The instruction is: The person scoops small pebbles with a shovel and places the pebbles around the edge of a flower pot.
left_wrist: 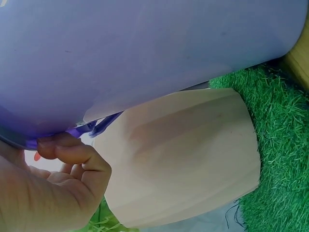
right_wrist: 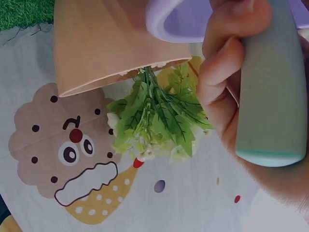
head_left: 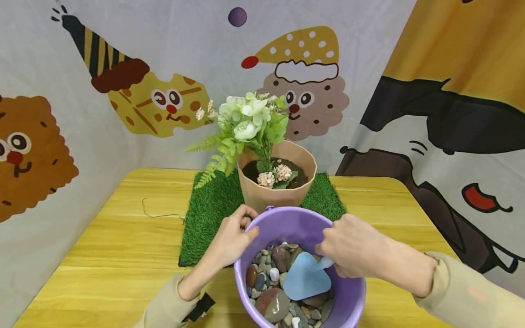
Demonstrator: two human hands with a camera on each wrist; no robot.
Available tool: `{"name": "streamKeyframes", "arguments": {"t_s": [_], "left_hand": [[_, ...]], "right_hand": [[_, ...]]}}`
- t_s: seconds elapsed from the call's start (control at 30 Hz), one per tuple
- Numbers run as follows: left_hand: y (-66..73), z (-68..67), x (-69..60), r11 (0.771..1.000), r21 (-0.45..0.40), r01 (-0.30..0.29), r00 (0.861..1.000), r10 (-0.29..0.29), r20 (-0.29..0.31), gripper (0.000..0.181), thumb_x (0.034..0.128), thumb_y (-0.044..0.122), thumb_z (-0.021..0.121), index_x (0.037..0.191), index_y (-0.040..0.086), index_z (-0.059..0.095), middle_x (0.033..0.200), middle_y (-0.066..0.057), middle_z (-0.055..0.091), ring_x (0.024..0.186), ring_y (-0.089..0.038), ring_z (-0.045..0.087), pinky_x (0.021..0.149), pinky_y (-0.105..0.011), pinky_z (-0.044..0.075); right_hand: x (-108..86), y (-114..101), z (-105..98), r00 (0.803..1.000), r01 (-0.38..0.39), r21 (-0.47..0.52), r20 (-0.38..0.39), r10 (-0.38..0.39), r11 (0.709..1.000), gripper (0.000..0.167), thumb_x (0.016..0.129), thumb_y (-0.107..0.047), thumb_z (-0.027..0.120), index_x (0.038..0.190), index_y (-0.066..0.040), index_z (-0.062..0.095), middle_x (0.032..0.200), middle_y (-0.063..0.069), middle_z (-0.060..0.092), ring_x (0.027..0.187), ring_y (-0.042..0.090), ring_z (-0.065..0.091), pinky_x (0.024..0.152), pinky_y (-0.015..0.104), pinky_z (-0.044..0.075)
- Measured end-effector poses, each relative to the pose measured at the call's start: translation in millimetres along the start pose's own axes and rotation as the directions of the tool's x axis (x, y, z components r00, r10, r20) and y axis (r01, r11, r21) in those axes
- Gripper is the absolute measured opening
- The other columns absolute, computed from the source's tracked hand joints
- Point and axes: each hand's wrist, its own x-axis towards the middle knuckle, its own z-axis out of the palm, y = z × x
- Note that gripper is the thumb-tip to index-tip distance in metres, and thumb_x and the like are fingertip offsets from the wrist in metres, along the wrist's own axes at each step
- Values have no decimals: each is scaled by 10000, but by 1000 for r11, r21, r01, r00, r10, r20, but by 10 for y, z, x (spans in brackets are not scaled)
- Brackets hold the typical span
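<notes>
A purple bucket [head_left: 301, 223] stands at the table's front, with pebbles and larger stones [head_left: 272, 304] in it. My left hand [head_left: 234, 234] pinches the bucket's rim at its far left side; in the left wrist view the thumb and curled fingers [left_wrist: 72, 152] are at that rim. My right hand [head_left: 352, 248] grips the handle [right_wrist: 273, 92] of a small blue shovel [head_left: 306, 278]. The shovel's blade is inside the bucket, over the stones. Whether its tip touches them I cannot tell.
Behind the bucket, a peach flowerpot [head_left: 270, 196] with soil, white flowers [head_left: 246, 118] and green leaves stands on a green turf mat [head_left: 209, 214]. A thin dark wire [head_left: 162, 215] lies on the wooden table [head_left: 115, 255]. A cartoon-printed cloth [head_left: 184, 36] hangs behind.
</notes>
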Motion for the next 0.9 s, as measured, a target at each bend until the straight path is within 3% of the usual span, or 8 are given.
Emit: {"name": "streamKeyframes", "arguments": {"t_s": [0.33,0.57,0.9], "left_hand": [[-17,5,13,1000,1,9,1000,-9,4,216,819,57,575,1033,80,560,613,3,495,484,-106,414,434,-229,386],[-14,-8,8,1000,0,17,1000,-17,5,221,815,61,579,1034,87,560,607,11,489,477,-105,384,429,-225,364],[-11,-3,2,1000,-8,27,1000,-27,9,211,822,63,578,1029,95,561,602,7,489,480,-109,405,435,-234,382]], "right_hand": [[-40,-130,-68,998,-29,-52,-58,25,998,227,526,-298,794,552,-224,581,531,-54,456,435,134,361,392,277,263],[-25,-237,-112,994,-32,-103,-108,21,994,169,623,-190,748,543,-205,599,525,-31,437,466,152,394,392,285,285],[38,-227,1,992,55,-33,-109,-58,998,209,560,-361,793,607,-265,613,565,-74,478,508,111,431,417,259,311]]}}
